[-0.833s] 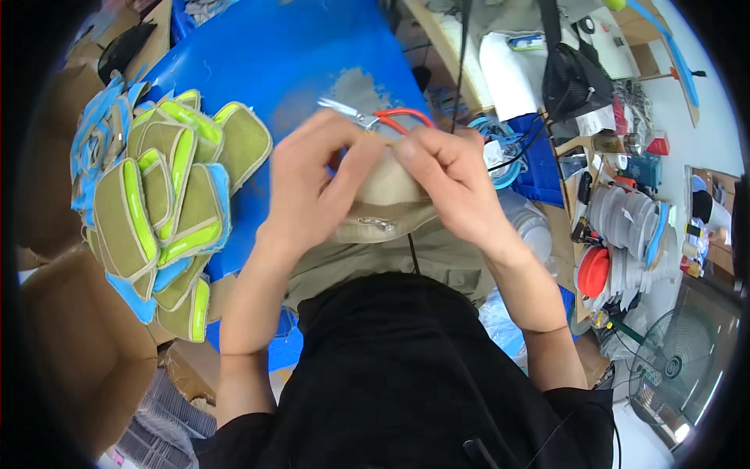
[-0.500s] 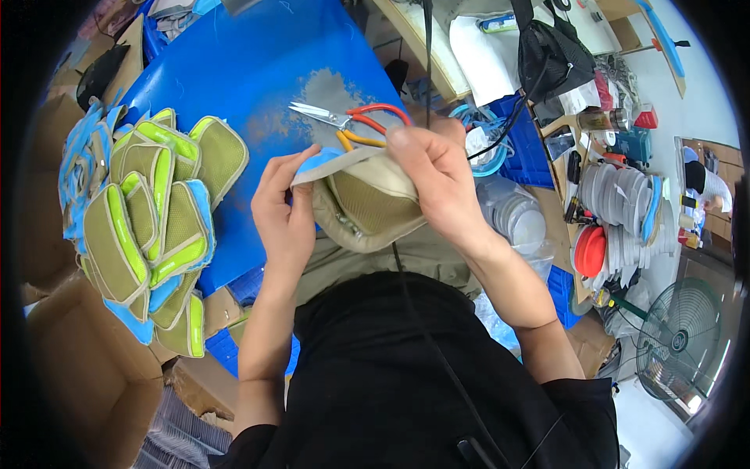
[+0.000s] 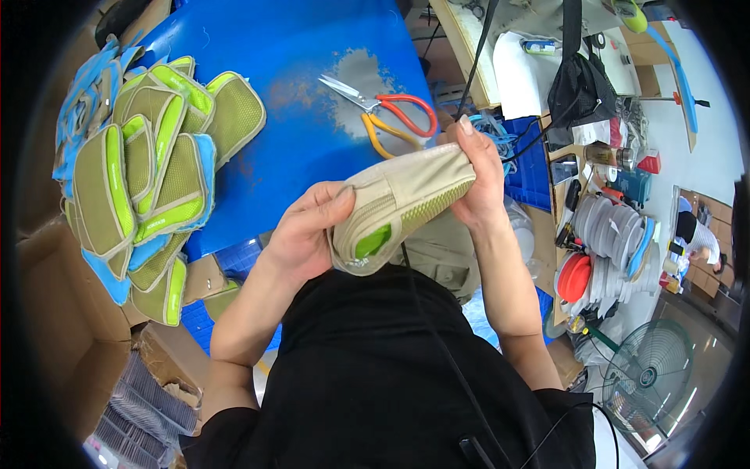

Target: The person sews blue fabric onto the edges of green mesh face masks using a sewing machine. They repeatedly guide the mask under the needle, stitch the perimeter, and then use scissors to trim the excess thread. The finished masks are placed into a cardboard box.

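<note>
Between my two hands I hold a beige fabric pouch (image 3: pixel 398 199) with olive mesh, a bright green patch and a zipper-like seam along its side. My left hand (image 3: pixel 308 227) grips its left end, thumb on top. At the upper right end my right hand (image 3: pixel 482 173) pinches it, thumb pointing up. Just beyond the pouch, scissors (image 3: pixel 367 102) with one red and one orange handle lie on the blue table (image 3: pixel 289 47), blades apart. Several olive mesh pieces with bright green bands (image 3: pixel 160 156) are heaped to the left.
Blue-grey fabric pieces (image 3: pixel 82 109) lie at the far left beside the heap. Cardboard boxes (image 3: pixel 70 297) stand at the lower left. On the right are stacked grey rolls (image 3: pixel 613 234), a red roll (image 3: pixel 574 277), a black mesh bag (image 3: pixel 582 90) and a green fan (image 3: pixel 648 375). Another person (image 3: pixel 699 234) is far right.
The pouch has been turned over: its open inside faced me before, and now its outer side with the green patch shows. Both hands have shifted their grip on it.
</note>
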The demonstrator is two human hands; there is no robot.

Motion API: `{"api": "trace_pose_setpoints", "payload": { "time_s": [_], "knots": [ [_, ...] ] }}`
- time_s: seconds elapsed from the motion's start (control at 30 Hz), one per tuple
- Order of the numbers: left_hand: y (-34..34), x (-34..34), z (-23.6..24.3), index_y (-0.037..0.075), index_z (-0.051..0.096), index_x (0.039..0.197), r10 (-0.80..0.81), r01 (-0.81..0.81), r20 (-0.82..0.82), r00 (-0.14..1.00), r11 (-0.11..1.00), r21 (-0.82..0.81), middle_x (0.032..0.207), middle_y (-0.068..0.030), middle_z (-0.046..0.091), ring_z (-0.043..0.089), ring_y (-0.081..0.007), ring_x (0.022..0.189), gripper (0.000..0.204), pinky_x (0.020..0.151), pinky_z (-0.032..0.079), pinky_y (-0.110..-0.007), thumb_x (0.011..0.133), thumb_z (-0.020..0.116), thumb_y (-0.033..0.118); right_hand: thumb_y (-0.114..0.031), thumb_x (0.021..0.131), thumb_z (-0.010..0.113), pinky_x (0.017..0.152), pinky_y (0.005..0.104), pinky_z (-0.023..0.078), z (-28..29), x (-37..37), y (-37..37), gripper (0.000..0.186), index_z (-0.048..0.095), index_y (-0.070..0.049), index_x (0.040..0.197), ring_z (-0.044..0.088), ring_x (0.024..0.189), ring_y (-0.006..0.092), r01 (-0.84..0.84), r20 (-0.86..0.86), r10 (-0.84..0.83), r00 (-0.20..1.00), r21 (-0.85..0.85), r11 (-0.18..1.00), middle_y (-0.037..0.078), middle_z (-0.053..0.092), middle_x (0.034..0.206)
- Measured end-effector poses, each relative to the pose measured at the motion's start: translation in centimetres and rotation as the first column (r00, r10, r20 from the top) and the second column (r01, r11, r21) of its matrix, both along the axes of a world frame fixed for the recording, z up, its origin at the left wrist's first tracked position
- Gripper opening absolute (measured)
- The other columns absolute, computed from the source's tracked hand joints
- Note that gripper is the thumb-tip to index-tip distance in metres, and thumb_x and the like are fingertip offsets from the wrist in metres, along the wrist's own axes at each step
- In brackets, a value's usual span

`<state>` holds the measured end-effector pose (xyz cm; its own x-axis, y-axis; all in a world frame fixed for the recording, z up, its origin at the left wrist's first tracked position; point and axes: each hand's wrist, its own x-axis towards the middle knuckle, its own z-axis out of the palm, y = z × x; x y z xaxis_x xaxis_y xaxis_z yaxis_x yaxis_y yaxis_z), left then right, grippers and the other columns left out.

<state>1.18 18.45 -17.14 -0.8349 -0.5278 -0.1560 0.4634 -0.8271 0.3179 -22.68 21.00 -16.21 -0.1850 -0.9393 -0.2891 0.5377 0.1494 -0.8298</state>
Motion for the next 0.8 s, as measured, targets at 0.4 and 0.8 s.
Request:
{"api": "trace_pose_setpoints", "payload": {
  "time_s": [0.4,0.8],
  "knots": [
    [-1.2,1.5,0.3,-0.01,0.061,0.128,0.072,-0.063,0.155,0.985,0.996,-0.064,0.119,-0.0155,0.071,0.07,-0.0195,0.107,0.04,0.094,0.054,-0.032,0.104,0.056,0.022,-0.04,0.105,0.054,0.058,0.0264,0.036,-0.4,0.7,0.1,0.043,0.048,-0.013,0.072,0.048,0.064,0.0069,-0.066,-0.119,0.062,0.991,-0.035,0.997,-0.003,0.05,0.07],
    [-5.6,-1.3,1.8,-0.002,0.07,0.107,0.329,0.336,0.62,0.712,0.615,-0.713,0.086,-0.0017,0.068,0.057,-0.0072,0.079,0.026,0.068,0.047,-0.026,0.1,0.062,0.022,-0.029,0.098,0.069,0.067,0.025,0.047,5.1,2.6,-3.1,0.029,0.068,0.0,0.103,0.06,0.078,0.0058,-0.49,-0.799,0.323,0.507,0.042,0.871,-0.001,0.068,0.087]
  ]
}}
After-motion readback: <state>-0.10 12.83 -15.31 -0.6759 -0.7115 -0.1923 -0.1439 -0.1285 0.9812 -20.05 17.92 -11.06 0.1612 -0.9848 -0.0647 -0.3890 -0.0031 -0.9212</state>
